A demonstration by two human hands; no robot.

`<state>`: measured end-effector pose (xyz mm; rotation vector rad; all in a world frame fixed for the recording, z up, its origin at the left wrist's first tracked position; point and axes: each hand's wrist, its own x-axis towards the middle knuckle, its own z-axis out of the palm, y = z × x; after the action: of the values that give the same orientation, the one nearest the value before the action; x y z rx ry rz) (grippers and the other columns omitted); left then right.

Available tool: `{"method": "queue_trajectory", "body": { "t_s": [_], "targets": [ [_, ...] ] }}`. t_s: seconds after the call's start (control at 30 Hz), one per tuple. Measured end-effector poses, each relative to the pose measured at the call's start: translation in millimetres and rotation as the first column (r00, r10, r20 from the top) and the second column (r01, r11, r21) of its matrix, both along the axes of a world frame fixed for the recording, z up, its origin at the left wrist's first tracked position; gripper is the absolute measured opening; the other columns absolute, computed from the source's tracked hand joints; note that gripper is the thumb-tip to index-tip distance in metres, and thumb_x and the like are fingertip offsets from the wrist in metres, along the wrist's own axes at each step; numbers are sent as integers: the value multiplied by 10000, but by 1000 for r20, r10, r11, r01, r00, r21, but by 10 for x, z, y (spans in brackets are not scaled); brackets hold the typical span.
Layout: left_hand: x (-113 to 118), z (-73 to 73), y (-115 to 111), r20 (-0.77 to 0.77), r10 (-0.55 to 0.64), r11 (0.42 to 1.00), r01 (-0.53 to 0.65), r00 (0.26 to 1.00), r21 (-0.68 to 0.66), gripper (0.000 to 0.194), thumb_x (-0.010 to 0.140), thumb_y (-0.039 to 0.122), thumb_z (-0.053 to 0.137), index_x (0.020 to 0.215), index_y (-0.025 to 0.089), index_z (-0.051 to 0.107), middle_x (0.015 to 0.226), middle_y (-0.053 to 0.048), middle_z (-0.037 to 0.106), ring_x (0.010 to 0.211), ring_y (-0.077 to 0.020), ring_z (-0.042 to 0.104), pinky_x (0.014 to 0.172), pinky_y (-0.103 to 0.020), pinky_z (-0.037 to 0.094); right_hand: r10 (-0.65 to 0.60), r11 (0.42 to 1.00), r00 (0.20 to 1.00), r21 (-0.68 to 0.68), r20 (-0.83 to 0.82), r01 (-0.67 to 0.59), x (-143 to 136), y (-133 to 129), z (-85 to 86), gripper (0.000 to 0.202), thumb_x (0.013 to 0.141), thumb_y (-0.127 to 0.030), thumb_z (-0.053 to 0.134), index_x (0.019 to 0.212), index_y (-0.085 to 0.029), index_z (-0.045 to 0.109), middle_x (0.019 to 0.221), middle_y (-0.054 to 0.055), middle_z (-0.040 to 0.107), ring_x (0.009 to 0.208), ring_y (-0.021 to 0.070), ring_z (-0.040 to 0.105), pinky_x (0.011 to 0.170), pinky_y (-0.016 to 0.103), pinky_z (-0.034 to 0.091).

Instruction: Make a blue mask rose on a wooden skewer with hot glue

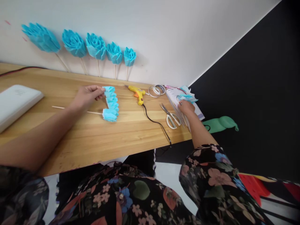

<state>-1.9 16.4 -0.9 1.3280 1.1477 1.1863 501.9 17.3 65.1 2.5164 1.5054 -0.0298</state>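
Blue ruffled strip (112, 102), left grip (88, 94) pinching | wooden stick (95, 112), forearm-hidden midway | right grip (187, 107), closure unclear | yellow glue gun (139, 92) between

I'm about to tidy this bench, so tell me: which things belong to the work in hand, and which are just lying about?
Likely part of the work: blue pleated strip, held by the left hand; thin stick; blue pieces at the right hand; glue gun; scissors; blue flowers.

Seemingly just lying about: white box-like object; green object.
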Motion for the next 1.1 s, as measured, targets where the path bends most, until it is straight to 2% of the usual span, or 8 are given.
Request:
{"method": "queue_trajectory", "body": {
  "t_s": [0.2,0.33,0.4,0.5,0.57,0.63,0.8,1.1],
  "targets": [
    [68,32,-21,1,17,1000,-17,1000,23,463,724,645,826,721,211,665,676,7,658,676,-142,493,678,-307,401,46,970,998,241,-35,-36,59,-49,104,547,928,-244,580,1472,-192,610,1349,194,739,1223,347,697,1021,492,529],
    [94,47,-27,-9,34,999,-33,999,23,424,705,623,810,681,225,665,688,-13,666,644,-147,517,648,-298,403,281,836,957,508,-72,-207,-265,-63,309,382,962,-256,558,1300,-153,704,1217,181,784,1145,311,730,1043,444,527],
    [99,72,-43,-26,30,1000,-30,999,9,403,707,613,800,691,230,678,698,-19,679,651,-155,542,654,-295,415,500,728,860,586,-102,-355,-605,-65,348,321,979,-266,547,1222,-170,734,1190,161,785,1093,277,738,1001,403,545],
    [101,113,-68,-37,19,1000,-20,999,-15,385,710,596,802,717,225,700,705,-27,691,664,-163,568,662,-290,426,777,520,622,657,-99,-545,-1216,-53,275,265,998,-303,549,1121,-231,772,1114,108,791,1036,272,723,931,407,561],
    [102,127,-73,-36,9,1000,-10,999,-27,393,720,593,811,740,214,710,709,-31,697,671,-163,586,663,-285,432,891,375,444,709,-97,-597,-1594,-27,166,260,1014,-330,555,1094,-258,792,1040,83,794,979,266,721,911,413,560],
    [104,127,-68,-32,4,999,-5,999,-35,414,724,599,824,757,201,716,710,-31,702,675,-160,599,662,-278,438,939,294,327,738,-104,-607,-1894,10,49,282,1043,-358,540,1110,-289,804,1022,62,794,951,245,721,869,386,559],
    [124,125,-57,13,-13,999,13,1000,-41,454,693,611,872,723,189,709,690,-17,700,661,-139,589,684,-269,473,961,252,250,751,-120,-611,-2262,59,-162,286,1064,-342,532,1136,-290,804,1049,51,805,957,224,734,846,352,551],
    [141,155,-72,2,-62,997,62,998,-48,341,802,487,822,719,179,703,716,-24,699,705,-155,635,760,-309,519,966,219,241,778,-90,-588,-2305,-15,-366,300,1070,-349,519,1085,-308,816,1026,49,822,962,232,752,864,378,570]
  ]
}}
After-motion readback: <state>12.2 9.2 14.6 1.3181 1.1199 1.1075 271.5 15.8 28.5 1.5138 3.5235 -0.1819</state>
